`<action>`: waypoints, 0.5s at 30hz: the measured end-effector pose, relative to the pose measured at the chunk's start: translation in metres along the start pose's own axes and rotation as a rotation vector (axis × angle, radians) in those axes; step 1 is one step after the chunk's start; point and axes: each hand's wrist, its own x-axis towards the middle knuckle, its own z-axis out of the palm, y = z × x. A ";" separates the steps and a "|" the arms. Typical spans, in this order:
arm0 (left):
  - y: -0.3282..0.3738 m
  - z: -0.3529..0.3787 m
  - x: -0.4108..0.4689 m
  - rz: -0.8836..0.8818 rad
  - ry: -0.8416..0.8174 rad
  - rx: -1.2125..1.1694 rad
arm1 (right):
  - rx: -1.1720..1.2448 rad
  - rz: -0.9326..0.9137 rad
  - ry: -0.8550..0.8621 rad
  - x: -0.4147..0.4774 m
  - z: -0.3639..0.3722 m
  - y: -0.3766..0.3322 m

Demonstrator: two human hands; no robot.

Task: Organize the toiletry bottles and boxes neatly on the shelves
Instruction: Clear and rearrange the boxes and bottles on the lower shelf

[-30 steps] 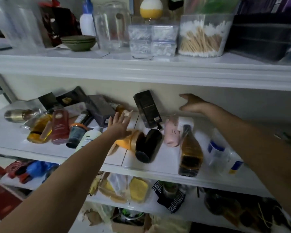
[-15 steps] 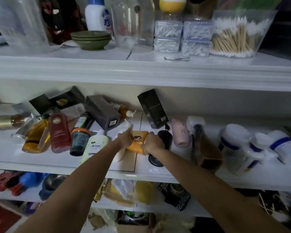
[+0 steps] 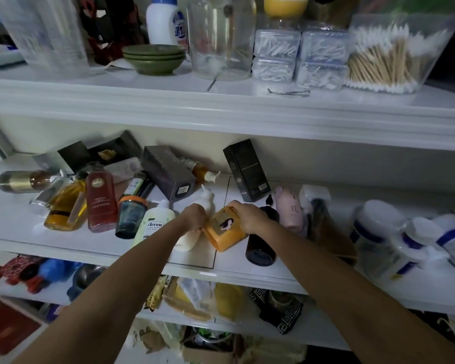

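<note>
Right hand (image 3: 250, 218) now clamps the top end of the orange bottle (image 3: 225, 233); left hand (image 3: 193, 216) curled at its left edge, over a cream pump bottle (image 3: 188, 241), can't tell which it grips. A second ago both were open and apart, so pickup looks underway. Bottle lies label-up near the front edge of the middle shelf (image 3: 19, 222), long axis front-to-back, base forward.

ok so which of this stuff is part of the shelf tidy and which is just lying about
Job: orange bottle in the right hand, black bottle, pink bottle, Accen bottle, red bottle, black box, grey box.
Lying about: green bowls, cotton swab tub, glass jar, hairpin.
</note>
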 end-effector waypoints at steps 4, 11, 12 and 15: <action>0.002 0.003 -0.005 -0.019 -0.021 0.017 | 0.086 -0.072 -0.078 0.005 0.000 0.001; 0.008 0.017 -0.007 -0.101 -0.161 -0.012 | 0.175 -0.098 -0.262 0.013 -0.008 0.000; 0.008 0.017 -0.007 -0.128 -0.176 -0.004 | 0.235 -0.090 -0.240 0.012 -0.009 0.001; 0.012 0.014 0.000 -0.111 -0.050 0.046 | 0.476 0.029 0.088 0.011 -0.006 0.011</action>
